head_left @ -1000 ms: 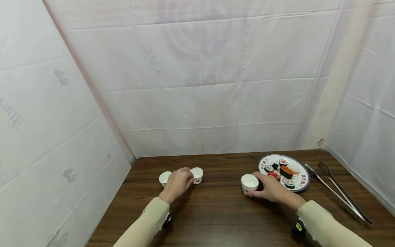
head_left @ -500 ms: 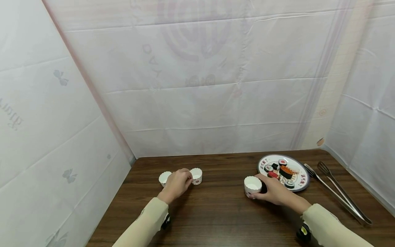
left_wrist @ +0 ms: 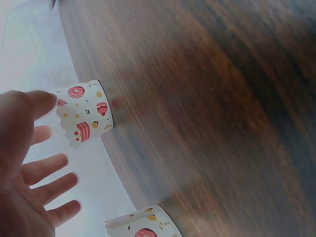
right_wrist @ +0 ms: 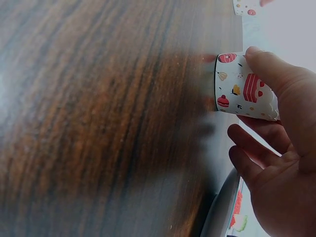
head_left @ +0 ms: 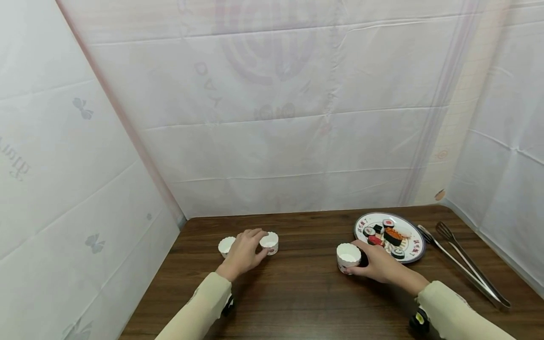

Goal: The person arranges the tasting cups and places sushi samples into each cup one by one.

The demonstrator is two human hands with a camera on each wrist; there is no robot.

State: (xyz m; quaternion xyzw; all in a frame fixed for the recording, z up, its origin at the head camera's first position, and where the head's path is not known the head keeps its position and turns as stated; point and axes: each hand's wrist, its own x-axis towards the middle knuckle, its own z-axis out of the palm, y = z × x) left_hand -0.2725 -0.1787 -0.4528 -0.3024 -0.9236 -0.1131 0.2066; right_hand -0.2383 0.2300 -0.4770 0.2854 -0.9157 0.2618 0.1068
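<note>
My left hand is over the left part of the wooden table, thumb and fingers spread. In the left wrist view its thumb tip is at the scalloped rim of a white paper baking cup printed with red cakes and sweets. A second such baking cup stands just left of that hand, partly hidden behind it. On the right, my right hand grips a third paper baking cup from its right side, thumb in front and fingers behind. This cup is upright, its base close to the tabletop.
A round plate with several sushi pieces lies right of my right hand. Beyond it, long metal tongs lie slanted across the table. White printed sheeting rises behind the table and on both sides.
My left thumb and fingers have spread apart from a pinch at the cup's rim. My right hand moved its baking cup slightly right and toward me, then held still.
</note>
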